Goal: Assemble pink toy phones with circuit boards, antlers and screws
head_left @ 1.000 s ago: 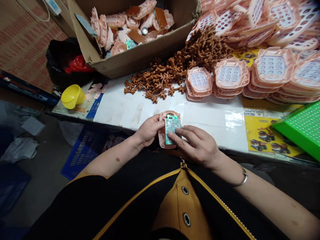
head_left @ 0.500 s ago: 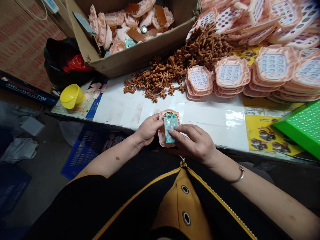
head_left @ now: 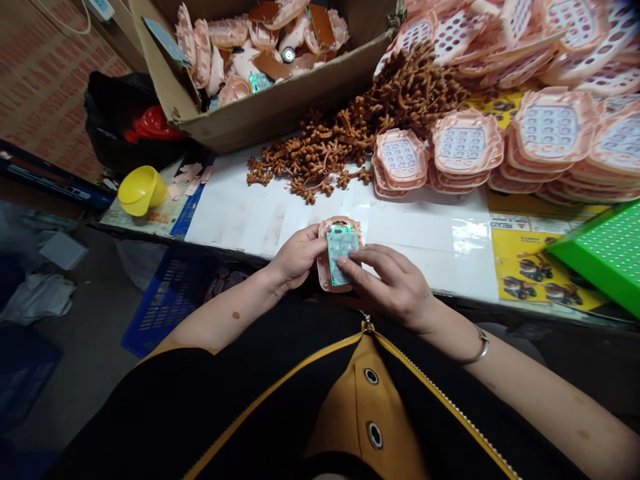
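A pink plastic phone shell [head_left: 324, 267] lies at the table's near edge with a small green circuit board [head_left: 340, 247] seated inside it. My left hand [head_left: 295, 259] grips the shell's left side, fingers curled round it. My right hand [head_left: 395, 287] rests on the right side, its fingertips pressed down on the board's lower part. The lower right of the shell is hidden under those fingers.
Behind lie a heap of brown rubber button pieces [head_left: 350, 140], stacks of pink keypad shells [head_left: 465, 150], and a cardboard box [head_left: 280, 107] of mixed parts. A yellow bowl [head_left: 143, 190] sits at the left, a green tray [head_left: 605, 257] at the right. The white table sheet [head_left: 250, 213] spreads between.
Almost nothing differs. My right fingers slid slightly left and down on the board, and the view shifted a little.
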Demonstrator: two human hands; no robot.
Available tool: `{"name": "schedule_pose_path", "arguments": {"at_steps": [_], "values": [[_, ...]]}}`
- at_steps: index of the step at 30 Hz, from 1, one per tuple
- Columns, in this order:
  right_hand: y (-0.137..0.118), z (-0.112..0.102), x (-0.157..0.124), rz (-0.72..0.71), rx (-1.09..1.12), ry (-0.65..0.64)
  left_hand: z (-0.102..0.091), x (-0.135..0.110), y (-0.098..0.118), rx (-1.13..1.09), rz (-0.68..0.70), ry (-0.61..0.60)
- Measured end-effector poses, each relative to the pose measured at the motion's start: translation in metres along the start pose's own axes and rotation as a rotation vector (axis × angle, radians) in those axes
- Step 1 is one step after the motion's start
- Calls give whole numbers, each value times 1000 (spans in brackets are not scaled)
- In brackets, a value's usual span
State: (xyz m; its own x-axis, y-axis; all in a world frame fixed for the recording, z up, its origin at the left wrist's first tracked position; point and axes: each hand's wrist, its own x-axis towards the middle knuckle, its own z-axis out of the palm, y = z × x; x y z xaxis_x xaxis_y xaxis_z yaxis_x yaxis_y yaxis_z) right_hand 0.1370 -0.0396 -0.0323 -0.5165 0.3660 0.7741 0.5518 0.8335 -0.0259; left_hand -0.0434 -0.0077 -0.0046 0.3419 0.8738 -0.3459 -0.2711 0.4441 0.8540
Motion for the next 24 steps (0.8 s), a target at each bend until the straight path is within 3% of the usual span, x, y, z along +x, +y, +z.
{"name": "schedule_pose_path", "arguments": {"at_steps": [7, 18, 24], "values": [[-2, 0, -1, 47, 32, -9, -1, 2, -3, -9, -2, 25], [-2, 5, -3, 92, 45, 3, -2, 2, -2, 52, 31, -32], [-3, 6, -3, 72, 55, 4, -1, 4, -3, 38, 9, 34]]}}
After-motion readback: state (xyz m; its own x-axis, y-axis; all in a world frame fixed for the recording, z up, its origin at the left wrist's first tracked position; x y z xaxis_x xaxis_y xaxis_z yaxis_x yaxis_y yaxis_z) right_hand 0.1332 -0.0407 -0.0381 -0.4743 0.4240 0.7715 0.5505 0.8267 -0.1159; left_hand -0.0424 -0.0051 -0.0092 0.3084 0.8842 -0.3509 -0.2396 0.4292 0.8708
